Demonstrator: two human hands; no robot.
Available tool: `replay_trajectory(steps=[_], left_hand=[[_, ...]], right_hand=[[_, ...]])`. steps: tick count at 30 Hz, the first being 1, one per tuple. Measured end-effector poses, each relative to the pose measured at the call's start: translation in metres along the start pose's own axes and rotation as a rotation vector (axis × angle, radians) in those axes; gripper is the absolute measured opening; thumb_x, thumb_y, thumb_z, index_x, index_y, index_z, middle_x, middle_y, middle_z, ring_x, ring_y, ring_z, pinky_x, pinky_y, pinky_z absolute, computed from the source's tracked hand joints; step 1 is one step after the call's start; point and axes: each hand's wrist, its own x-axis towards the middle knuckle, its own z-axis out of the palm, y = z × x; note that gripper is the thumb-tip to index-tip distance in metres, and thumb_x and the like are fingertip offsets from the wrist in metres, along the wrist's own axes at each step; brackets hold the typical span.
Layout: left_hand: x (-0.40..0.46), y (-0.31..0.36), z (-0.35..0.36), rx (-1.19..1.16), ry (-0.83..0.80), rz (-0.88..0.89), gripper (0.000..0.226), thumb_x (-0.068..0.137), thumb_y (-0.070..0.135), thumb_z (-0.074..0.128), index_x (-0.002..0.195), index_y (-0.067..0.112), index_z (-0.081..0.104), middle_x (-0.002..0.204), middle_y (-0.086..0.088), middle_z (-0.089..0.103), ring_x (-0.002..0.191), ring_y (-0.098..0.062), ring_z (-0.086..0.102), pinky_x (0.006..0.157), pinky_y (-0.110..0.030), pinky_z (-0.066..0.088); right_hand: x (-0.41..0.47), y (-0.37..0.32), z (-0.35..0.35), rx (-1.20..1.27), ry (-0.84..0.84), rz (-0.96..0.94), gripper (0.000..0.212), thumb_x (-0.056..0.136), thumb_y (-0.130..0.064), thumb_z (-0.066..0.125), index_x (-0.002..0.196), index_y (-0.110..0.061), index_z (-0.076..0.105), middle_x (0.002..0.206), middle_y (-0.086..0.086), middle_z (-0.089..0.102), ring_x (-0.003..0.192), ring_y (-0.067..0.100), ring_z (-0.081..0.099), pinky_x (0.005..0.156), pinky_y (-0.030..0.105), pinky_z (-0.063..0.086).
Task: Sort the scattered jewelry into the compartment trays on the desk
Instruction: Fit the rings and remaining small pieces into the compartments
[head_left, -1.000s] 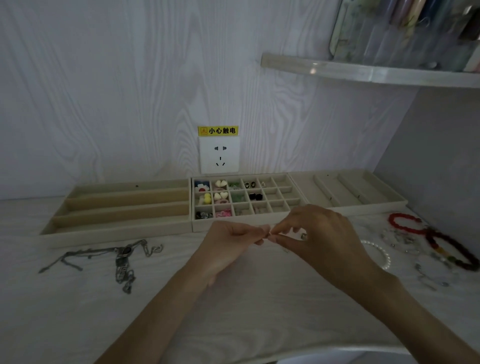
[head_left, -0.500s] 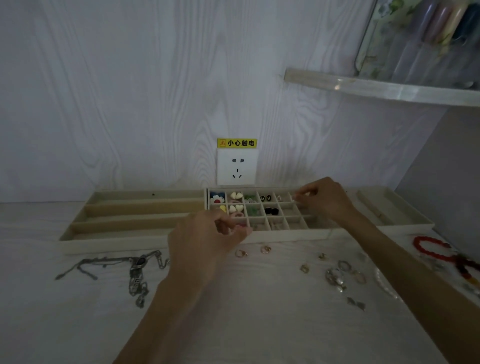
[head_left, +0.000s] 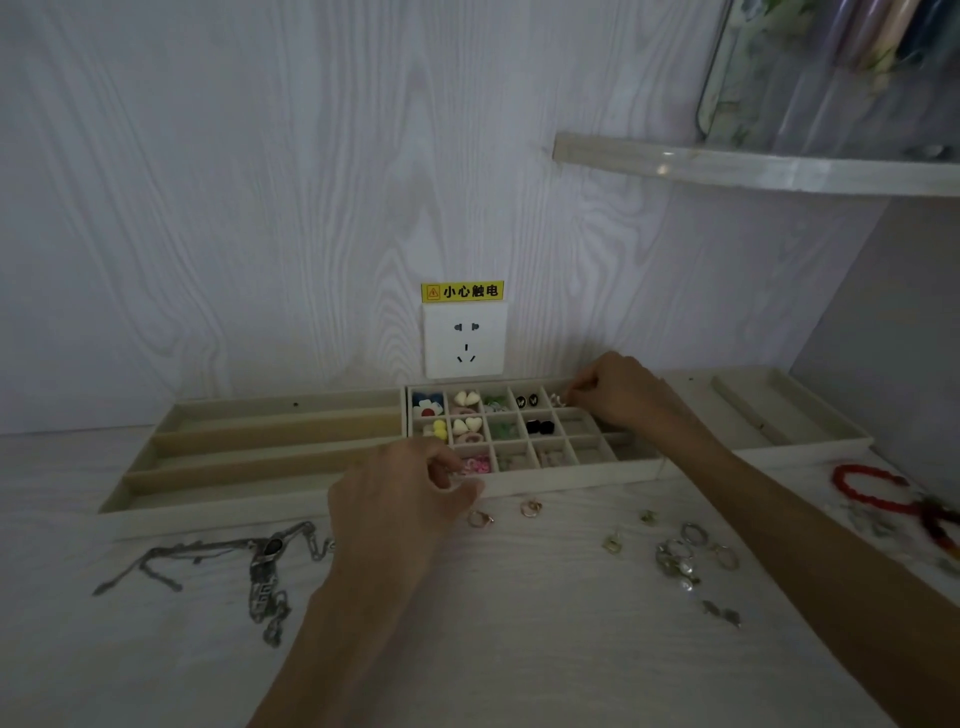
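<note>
The small-grid tray stands against the wall, with several compartments holding colourful earrings. My right hand reaches over its top row and pinches a tiny silvery piece above a compartment right of the black studs. My left hand hovers at the tray's front edge, fingers curled toward the thumb; I cannot see anything in them. Two rings lie just in front of the tray. Several more rings are scattered to the right.
A long-slot tray sits left of the grid tray and another tray sits right. A silver chain lies at front left, a red bead bracelet at far right. A wall socket and a shelf are above.
My hands have parted from the middle of the desk. The right hand has carried the tiny piece to the grid tray's top row, and the left has stayed near the tray's front edge.
</note>
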Motion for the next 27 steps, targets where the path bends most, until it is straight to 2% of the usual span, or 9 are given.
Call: replay_trajectory(steps=[5,9,14,17,19,21,24,26,27], left_hand=[[-0.001,0.000,0.001,-0.002,-0.015,0.007,0.024,0.076,0.055,0.067,0.092,0.038,0.066,0.074,0.020,0.061,0.066,0.007,0.052,0.051,-0.013,0.028],[-0.001,0.000,0.003,0.007,-0.035,0.017,0.023,0.076,0.055,0.067,0.092,0.039,0.065,0.074,0.020,0.060,0.067,0.006,0.052,0.051,-0.013,0.028],[0.000,-0.002,0.002,-0.037,-0.061,0.040,0.033,0.070,0.062,0.067,0.094,0.039,0.065,0.075,0.021,0.060,0.070,0.005,0.054,0.054,-0.017,0.035],[0.011,-0.001,-0.003,-0.145,-0.081,0.139,0.034,0.068,0.061,0.069,0.095,0.041,0.063,0.083,0.026,0.058,0.075,0.008,0.052,0.057,-0.016,0.036],[0.029,0.010,-0.008,-0.183,-0.103,0.255,0.027,0.075,0.053,0.068,0.099,0.042,0.063,0.088,0.026,0.056,0.081,0.008,0.051,0.063,-0.013,0.037],[0.054,0.028,-0.013,-0.172,-0.108,0.349,0.011,0.087,0.039,0.061,0.097,0.040,0.064,0.087,0.024,0.056,0.080,0.003,0.053,0.064,-0.015,0.038],[0.090,0.055,-0.007,-0.011,-0.158,0.406,0.016,0.093,0.031,0.053,0.099,0.034,0.067,0.092,0.016,0.059,0.078,-0.005,0.052,0.066,-0.024,0.039],[0.106,0.069,0.007,0.089,-0.223,0.434,0.018,0.092,0.029,0.054,0.102,0.031,0.068,0.093,0.012,0.059,0.081,-0.006,0.052,0.065,-0.024,0.037],[0.112,0.073,0.014,0.140,-0.243,0.449,0.018,0.091,0.028,0.055,0.103,0.030,0.068,0.093,0.010,0.060,0.081,-0.007,0.053,0.063,-0.024,0.035]], right_hand=[[0.002,-0.010,-0.002,-0.276,0.011,-0.021,0.022,0.085,-0.031,0.065,0.097,-0.015,0.074,0.098,0.003,0.071,0.085,0.019,0.065,0.071,0.028,0.051],[0.005,-0.017,-0.002,-0.377,0.012,-0.020,0.021,0.084,-0.027,0.066,0.095,-0.012,0.073,0.097,0.005,0.070,0.085,0.021,0.064,0.067,0.026,0.046],[0.000,-0.014,-0.012,-0.310,0.023,-0.034,0.018,0.085,-0.022,0.064,0.100,-0.015,0.072,0.104,0.003,0.069,0.089,0.019,0.064,0.067,0.024,0.044],[-0.010,-0.003,-0.023,-0.168,0.048,-0.063,0.019,0.088,-0.024,0.062,0.105,-0.023,0.070,0.111,0.002,0.066,0.093,0.016,0.062,0.071,0.022,0.042],[-0.012,0.003,-0.029,-0.078,-0.020,-0.088,0.020,0.090,-0.023,0.059,0.106,-0.025,0.069,0.115,0.004,0.064,0.088,0.011,0.058,0.071,0.021,0.040],[-0.013,0.004,-0.035,-0.052,-0.160,-0.128,0.023,0.093,-0.019,0.053,0.111,-0.024,0.068,0.123,0.004,0.060,0.091,0.007,0.052,0.070,0.017,0.040],[-0.010,-0.001,-0.046,-0.101,-0.416,-0.159,0.035,0.095,-0.009,0.045,0.125,-0.021,0.060,0.136,0.002,0.052,0.097,0.003,0.047,0.064,0.003,0.035],[-0.006,-0.003,-0.047,-0.166,-0.489,-0.155,0.038,0.096,-0.009,0.042,0.129,-0.021,0.056,0.141,0.003,0.047,0.099,0.004,0.052,0.072,0.003,0.035],[-0.005,-0.003,-0.046,-0.186,-0.496,-0.154,0.038,0.096,-0.011,0.042,0.130,-0.022,0.055,0.144,0.002,0.044,0.110,0.009,0.052,0.081,0.007,0.035]])
